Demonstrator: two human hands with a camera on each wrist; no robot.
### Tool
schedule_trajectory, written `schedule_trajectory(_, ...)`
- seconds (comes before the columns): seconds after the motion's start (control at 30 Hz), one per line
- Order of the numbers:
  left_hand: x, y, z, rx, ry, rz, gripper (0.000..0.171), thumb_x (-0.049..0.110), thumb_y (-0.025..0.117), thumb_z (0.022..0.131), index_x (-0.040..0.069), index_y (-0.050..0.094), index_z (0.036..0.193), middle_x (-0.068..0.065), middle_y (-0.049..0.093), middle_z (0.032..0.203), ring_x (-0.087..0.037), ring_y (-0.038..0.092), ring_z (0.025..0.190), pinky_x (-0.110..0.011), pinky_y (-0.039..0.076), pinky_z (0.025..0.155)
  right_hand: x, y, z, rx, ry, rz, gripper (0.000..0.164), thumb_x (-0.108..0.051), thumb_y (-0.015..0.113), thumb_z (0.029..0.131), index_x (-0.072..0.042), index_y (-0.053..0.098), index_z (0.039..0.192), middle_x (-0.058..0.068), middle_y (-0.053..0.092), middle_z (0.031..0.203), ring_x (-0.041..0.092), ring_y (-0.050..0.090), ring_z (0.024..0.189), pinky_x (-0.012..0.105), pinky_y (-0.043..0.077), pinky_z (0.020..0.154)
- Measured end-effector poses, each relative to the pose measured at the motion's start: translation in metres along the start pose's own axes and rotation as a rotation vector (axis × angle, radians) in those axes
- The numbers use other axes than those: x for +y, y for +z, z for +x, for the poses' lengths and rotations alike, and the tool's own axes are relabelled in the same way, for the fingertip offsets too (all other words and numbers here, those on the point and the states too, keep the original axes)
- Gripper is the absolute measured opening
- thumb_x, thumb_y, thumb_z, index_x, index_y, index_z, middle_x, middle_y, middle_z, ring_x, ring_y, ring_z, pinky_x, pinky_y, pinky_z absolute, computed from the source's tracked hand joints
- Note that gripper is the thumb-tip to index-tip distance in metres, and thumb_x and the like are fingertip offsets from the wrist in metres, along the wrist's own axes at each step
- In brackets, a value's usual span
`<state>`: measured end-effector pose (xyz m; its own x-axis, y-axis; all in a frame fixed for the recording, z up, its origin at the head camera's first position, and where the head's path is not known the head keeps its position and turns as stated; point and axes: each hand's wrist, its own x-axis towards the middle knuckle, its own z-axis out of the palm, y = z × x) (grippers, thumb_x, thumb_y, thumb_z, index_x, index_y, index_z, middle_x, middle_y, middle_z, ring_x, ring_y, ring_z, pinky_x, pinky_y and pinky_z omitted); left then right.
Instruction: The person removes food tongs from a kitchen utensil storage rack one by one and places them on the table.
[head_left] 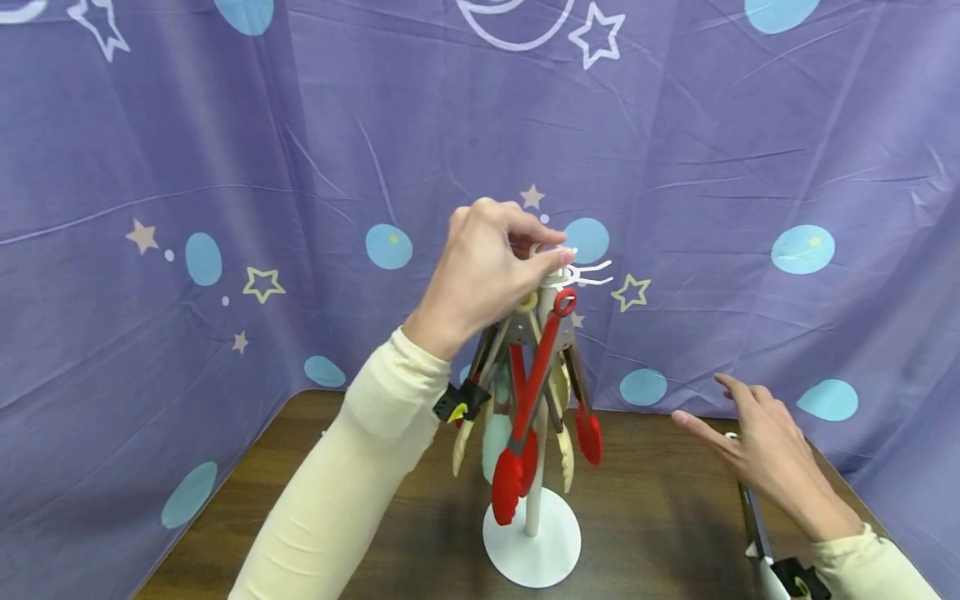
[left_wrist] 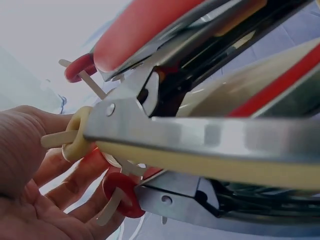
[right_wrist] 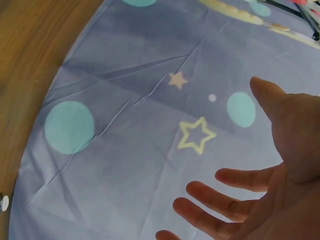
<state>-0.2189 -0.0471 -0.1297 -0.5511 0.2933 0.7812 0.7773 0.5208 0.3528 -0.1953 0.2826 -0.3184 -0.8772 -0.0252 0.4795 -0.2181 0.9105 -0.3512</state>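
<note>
A white hanging stand (head_left: 532, 537) with prongs round its top rises from the table. Several kitchen tongs hang on it: red-tipped tongs (head_left: 528, 400) in front, cream tongs (head_left: 564, 458) and pale green tongs (head_left: 495, 446) behind. At the very top my left hand (head_left: 487, 258) pinches the stand between thumb and forefinger. Seen close in the left wrist view, the cream loop (left_wrist: 80, 134) and a red loop (left_wrist: 122, 195) sit over prongs beside my left palm (left_wrist: 30, 185). My right hand (head_left: 772, 450), holding nothing, hovers at the right with spread fingers.
On the wooden table (head_left: 420, 533), below my right hand, lies a long dark-handled utensil (head_left: 756, 517) with a pale lower end, partly covered by the wrist camera. Purple cloth (head_left: 720, 183) with stars and blue dots hangs behind and at both sides.
</note>
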Motion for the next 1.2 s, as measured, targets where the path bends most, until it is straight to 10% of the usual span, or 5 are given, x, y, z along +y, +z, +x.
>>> schedule_trajectory(0.93, 0.01, 0.003, 0.004, 0.033, -0.092, 0.083, 0.013, 0.024, 0.09, 0.079, 0.015, 0.084, 0.087, 0.002, 0.075, 0.078, -0.008, 0.063, 0.066, -0.029, 0.047, 0.068, -0.06, -0.007, -0.007, 0.089, -0.209, 0.247, 0.07, -0.029, 0.081, 0.088, -0.01, 0.05, 0.147, 0.014, 0.059, 0.126, 0.035, 0.054, 0.116, 0.054, 0.04, 0.09)
schedule_trajectory(1.2, 0.011, 0.005, 0.003, 0.048, -0.104, 0.126, 0.016, 0.028, 0.089, 0.08, 0.015, 0.084, 0.088, 0.002, 0.075, 0.08, -0.01, 0.062, 0.07, -0.03, 0.047, 0.068, -0.074, -0.009, -0.007, 0.078, -0.254, 0.286, 0.066, -0.024, 0.08, 0.089, -0.014, 0.05, 0.147, 0.008, 0.06, 0.126, 0.026, 0.057, 0.116, 0.02, 0.037, 0.092)
